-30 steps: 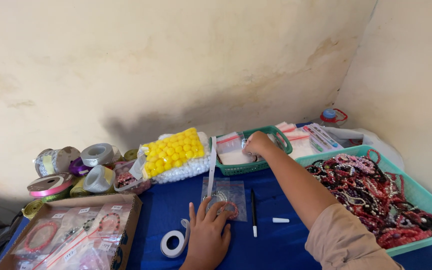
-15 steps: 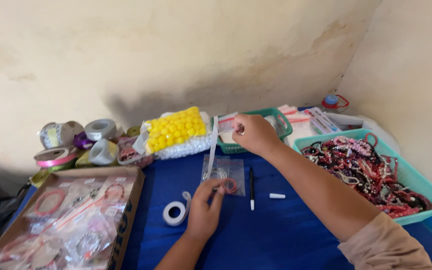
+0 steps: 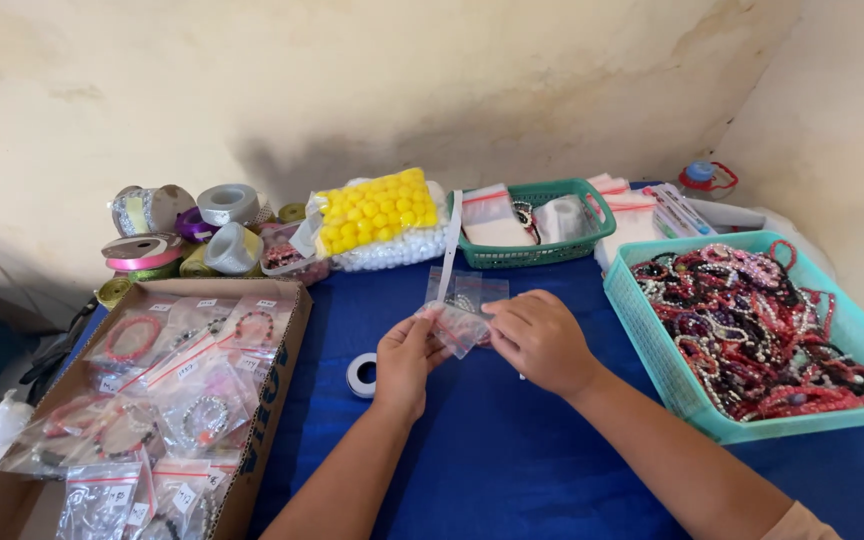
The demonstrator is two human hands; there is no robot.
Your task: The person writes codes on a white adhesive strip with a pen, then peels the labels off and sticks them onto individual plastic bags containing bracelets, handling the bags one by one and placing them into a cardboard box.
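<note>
**beadfan:** Looking at the middle of the blue table (image 3: 512,470), what is the person holding?

**knotty:** Both hands are pinched on one small clear zip bag (image 3: 460,325), held just above the cloth. The left hand (image 3: 407,360) grips its left edge with thumb and fingers, and the right hand (image 3: 540,338) is closed on its right side. Can't tell what's inside it.

**beadfan:** And around them?

**knotty:** More clear bags (image 3: 467,290) lie flat just behind that one, with a white strip (image 3: 449,245) running back toward the green basket (image 3: 537,225). A white tape roll (image 3: 361,375) sits just left of the left wrist. On the right, a teal basket (image 3: 652,340) is heaped with bead bracelets (image 3: 762,320). On the left, a cardboard box (image 3: 282,370) holds bagged bracelets. Ribbon spools (image 3: 187,230) and a bag of yellow balls (image 3: 377,210) stand along the wall.
</note>
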